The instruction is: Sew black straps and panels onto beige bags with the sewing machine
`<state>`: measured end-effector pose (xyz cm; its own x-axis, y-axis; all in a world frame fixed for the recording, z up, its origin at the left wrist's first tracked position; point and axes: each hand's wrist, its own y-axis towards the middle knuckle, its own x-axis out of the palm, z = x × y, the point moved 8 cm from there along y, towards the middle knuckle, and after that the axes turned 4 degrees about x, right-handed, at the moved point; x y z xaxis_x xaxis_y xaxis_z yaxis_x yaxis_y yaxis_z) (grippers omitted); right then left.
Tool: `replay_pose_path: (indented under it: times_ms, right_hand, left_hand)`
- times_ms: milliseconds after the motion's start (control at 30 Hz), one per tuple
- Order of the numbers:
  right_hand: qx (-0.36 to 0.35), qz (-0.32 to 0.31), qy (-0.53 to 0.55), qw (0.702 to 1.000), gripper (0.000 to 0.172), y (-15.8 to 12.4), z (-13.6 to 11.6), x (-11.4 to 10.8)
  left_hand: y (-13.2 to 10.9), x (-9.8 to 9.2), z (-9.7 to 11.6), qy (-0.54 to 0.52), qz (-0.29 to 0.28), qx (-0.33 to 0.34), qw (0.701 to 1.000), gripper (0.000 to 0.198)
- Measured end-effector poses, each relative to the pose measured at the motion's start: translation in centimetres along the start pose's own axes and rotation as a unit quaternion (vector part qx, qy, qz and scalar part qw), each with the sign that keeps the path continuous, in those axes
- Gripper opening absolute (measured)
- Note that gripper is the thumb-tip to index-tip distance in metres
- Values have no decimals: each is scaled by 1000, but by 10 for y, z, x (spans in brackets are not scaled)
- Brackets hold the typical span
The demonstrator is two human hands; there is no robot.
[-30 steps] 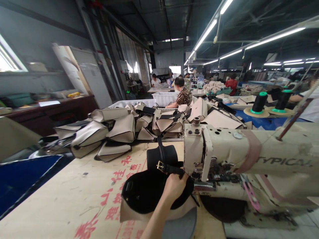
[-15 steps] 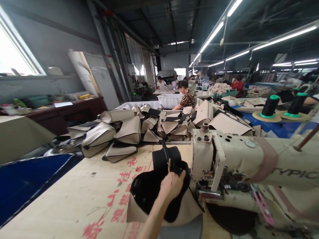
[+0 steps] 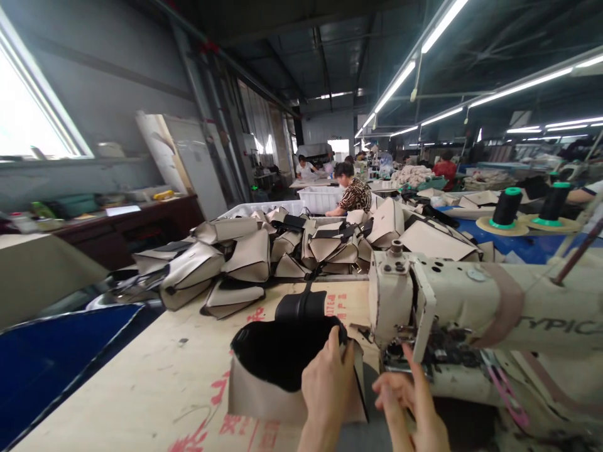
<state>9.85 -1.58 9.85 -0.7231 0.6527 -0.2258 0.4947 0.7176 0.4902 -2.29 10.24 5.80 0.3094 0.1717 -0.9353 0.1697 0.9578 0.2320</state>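
A beige handbag (image 3: pixel 271 398) with black lining and edging stands on the wooden table, its mouth gaping toward me. Its black flap (image 3: pixel 301 306) lies folded out behind it. My left hand (image 3: pixel 327 380) pinches the right side of the bag's rim, thumb and fingers closed on it. Apart from the bag, to its right, my right hand (image 3: pixel 412 402) is raised with fingers spread and holds nothing that I can see. Its index finger points up beside the needle area of the sewing machine (image 3: pixel 452 295).
Finished-looking beige bags (image 3: pixel 247 254) lie heaped behind the table (image 3: pixel 155 370). Black thread cones (image 3: pixel 506 208) stand at the back right. Pink-handled snips (image 3: pixel 509 395) rest against the machine. Beyond the heap a person in a patterned top (image 3: pixel 355 194) bends over white bins (image 3: pixel 320 199).
My right hand has come into view beside the machine. The bag has shifted left and turned its mouth toward me, and my left hand has moved from inside its opening to its right rim.
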Motion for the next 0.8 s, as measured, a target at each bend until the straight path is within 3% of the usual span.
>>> replay_pose_path:
  times_ms: [67,133,200,267,300,367,433,500,600,700,800]
  right_hand:
    - [72,31,90,993,51,4,6,20]
    - [74,65,136,986,43,8,14,29]
    - [-23,75,85,993,28,13,17,27]
    - [-180,49,-27,982,18,14,17,20]
    - [-252,21,-72,965,18,11,19,16]
    - [-321,-41,-121,938,29,7,29,5]
    - [-310,-42,-135,940,35,3,36,-13]
    - [-278,-6,-138,950,32,-4,35,-24]
    - [-267,-36,-147,952,34,-17,19,1]
    - [-235,-91,-157,955,47,-15,1,41]
    - [-192,-137,-113,965,38,-2,-8,60]
  left_hand:
    - [5,4,-6,11,31,0,999,37]
    - [7,6,-9,21,57,13,998,36]
    - [7,9,-6,24,76,35,996,37]
    - [8,11,3,28,86,60,994,36]
    - [11,12,7,32,89,75,993,35]
    - [20,10,8,46,94,99,990,33]
    - [31,2,-9,75,110,92,987,31]
    - [37,-9,-42,117,131,70,982,30]
    - [25,-25,-75,176,146,139,964,31]
    - [-11,-55,-65,167,216,258,927,31]
    - [-39,-90,-20,109,265,327,901,34]
